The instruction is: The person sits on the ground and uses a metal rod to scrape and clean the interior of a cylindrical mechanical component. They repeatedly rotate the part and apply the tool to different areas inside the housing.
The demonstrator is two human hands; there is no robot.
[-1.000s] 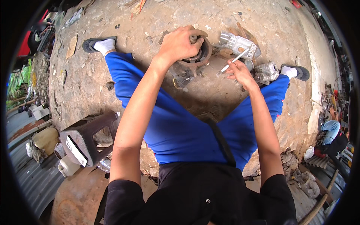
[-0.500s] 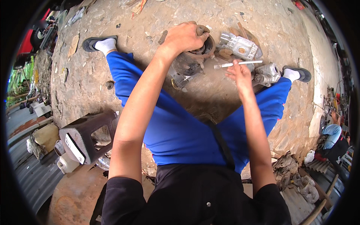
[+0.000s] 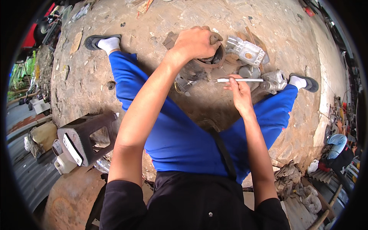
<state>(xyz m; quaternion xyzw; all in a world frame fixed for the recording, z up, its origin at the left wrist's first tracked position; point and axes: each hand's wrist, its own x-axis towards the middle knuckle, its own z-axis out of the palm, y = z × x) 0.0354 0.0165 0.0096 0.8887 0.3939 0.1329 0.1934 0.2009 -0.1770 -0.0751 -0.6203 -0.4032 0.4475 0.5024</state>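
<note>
My left hand (image 3: 196, 45) is closed around a grimy brown part with a rounded, ribbed end (image 3: 216, 37), at the mouth of a rusty round pot (image 3: 219, 61). Most of that part is hidden under the hand, so its kind does not show. In my right hand (image 3: 239, 94) a slim white-handled brush (image 3: 249, 80) is pinched between thumb and fingers. Its bristles point left, toward the pot's near side, apart from it. Just beyond the handle lie a silvery cast-metal cover (image 3: 245, 51), a grey cylindrical piece (image 3: 249, 71) and a finned metal engine part (image 3: 275, 81).
My legs in blue trousers (image 3: 172, 134) spread either side of the parts on the dirt-stained floor (image 3: 153, 23). A dark plastic stool (image 3: 82, 132) lies on its side at the left. Crumpled plastic bags (image 3: 310, 195) are at lower right; another person (image 3: 338, 143) sits far right.
The brush and my right hand have come down and to the left, nearer to me. My left hand, still gripping the brown part, has shifted slightly right and down.
</note>
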